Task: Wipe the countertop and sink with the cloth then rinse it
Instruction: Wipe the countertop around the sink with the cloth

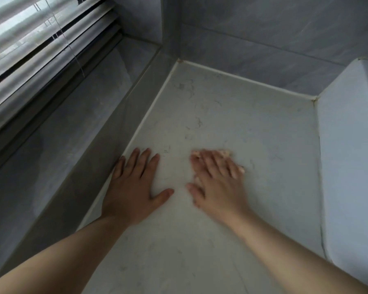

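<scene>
Pink cloth [225, 154] pressed flat on the pale marbled countertop [232, 115], peeking out past the fingertips of the right hand [216, 181], fingers spread and blurred. Left hand [134, 185] just beside, palm down, open, empty, touching the caulked left edge [149, 115]. Bare counter beyond, up to the tiled wall [263, 39] corner. White fixture [348, 166] bounding the right side; window blinds [40, 43] far left.

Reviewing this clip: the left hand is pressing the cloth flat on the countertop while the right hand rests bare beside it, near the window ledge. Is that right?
Not quite: the hands are swapped. In the head view the right hand presses the cloth flat on the countertop, and the left hand rests bare beside it, near the window ledge.
</scene>
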A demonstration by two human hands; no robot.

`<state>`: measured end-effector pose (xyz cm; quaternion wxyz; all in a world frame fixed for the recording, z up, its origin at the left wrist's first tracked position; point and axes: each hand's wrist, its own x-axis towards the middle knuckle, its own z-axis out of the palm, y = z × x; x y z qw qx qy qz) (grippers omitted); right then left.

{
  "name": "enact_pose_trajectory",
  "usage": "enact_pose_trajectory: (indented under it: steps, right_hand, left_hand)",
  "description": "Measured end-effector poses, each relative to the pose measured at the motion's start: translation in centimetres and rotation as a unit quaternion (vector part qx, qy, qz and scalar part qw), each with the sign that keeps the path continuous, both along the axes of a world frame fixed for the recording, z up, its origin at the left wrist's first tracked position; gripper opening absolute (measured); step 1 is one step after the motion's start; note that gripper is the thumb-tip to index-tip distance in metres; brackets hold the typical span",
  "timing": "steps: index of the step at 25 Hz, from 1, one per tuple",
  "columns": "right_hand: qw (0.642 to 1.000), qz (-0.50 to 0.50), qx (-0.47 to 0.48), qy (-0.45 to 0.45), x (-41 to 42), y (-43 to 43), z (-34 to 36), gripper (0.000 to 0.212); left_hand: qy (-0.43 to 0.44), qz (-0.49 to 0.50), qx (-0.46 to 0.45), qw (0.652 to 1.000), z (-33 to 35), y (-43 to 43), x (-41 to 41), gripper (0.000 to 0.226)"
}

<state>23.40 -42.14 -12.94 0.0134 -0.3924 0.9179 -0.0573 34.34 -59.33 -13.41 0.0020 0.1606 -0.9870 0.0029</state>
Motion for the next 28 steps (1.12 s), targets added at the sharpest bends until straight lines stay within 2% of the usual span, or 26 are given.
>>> enact_pose_trajectory:
  steps: [2,3,5,6,7,9,11,12,14,17,18,19,21,23,24,26,28]
  right_hand:
    - [0.997,-0.075,0.034,0.008,-4.0,1.7,-0.2,0.069]
    - [0.988,-0.145,0.052,-0.017,-6.8,1.4,-0.1,0.067]
    - [0.961,-0.27,0.017,-0.066,-11.4,-1.7,0.5,0.062]
    - [0.956,-0.284,0.0,-0.075,-12.0,-3.9,0.9,0.062]
    - [0.964,-0.257,-0.008,-0.073,-11.2,-6.1,1.0,0.061]
    - [0.99,-0.117,-0.03,-0.074,-6.0,-9.3,0.5,0.06]
    - [0.997,0.039,-0.036,-0.051,0.0,-8.2,0.2,0.055]
    - [0.996,0.068,-0.039,-0.038,1.6,-6.5,0.2,0.054]
    - [0.999,0.04,-0.009,-0.022,0.3,-3.6,0.0,0.061]
    - [0.99,-0.128,0.032,-0.046,-4.9,-3.6,0.0,0.059]
    - [0.987,-0.149,0.024,-0.055,-5.4,-5.4,0.1,0.058]
    - [0.99,-0.128,0.007,-0.057,-5.1,-7.5,0.3,0.058]
    - [0.997,0.003,-0.009,-0.076,-3.2,-11.3,0.8,0.056]
    - [0.987,0.139,0.016,-0.08,-2.3,-12.6,0.7,0.053]
    - [0.982,0.174,0.031,-0.069,-3.4,-12.5,0.7,0.052]
    - [0.989,0.136,0.025,-0.057,-6.9,-11.0,0.8,0.052]
    - [0.998,-0.017,0.019,-0.06,-10.3,-7.0,0.5,0.051]
  left_hand:
    - [0.009,-0.006,-0.001,1.0,-0.1,0.0,0.0,0.082]
    - [0.018,-0.005,-0.001,1.0,-0.1,-0.1,0.0,0.082]
    - [0.056,0.007,0.022,0.998,0.0,-0.1,0.1,0.076]
    - [0.09,0.022,0.041,0.995,0.1,0.0,0.1,0.07]
    - [0.123,0.044,0.057,0.99,0.0,0.1,0.1,0.064]
    - [0.163,0.071,0.067,0.982,-0.4,-0.1,0.4,0.055]
    - [0.175,0.066,0.075,0.979,-0.8,-0.2,0.5,0.05]
    - [0.176,0.064,0.081,0.979,-0.9,-0.3,0.5,0.048]
    - [0.178,0.074,0.091,0.977,-0.9,-0.3,0.5,0.046]
    - [0.19,0.106,0.113,0.969,-0.9,-0.1,0.3,0.042]
    - [0.193,0.115,0.127,0.966,-1.0,-0.1,0.3,0.042]
    - [0.198,0.12,0.14,0.963,-1.0,-0.1,0.3,0.043]
    - [0.211,0.121,0.156,0.957,-0.9,-0.2,0.4,0.046]
    - [0.211,0.122,0.163,0.956,-0.8,-0.3,0.5,0.048]
    - [0.206,0.118,0.158,0.958,-0.7,-0.3,0.5,0.048]
    - [0.18,0.094,0.124,0.971,-0.7,-0.4,0.4,0.051]
    - [0.151,0.055,0.09,0.983,-0.6,-0.4,0.3,0.052]
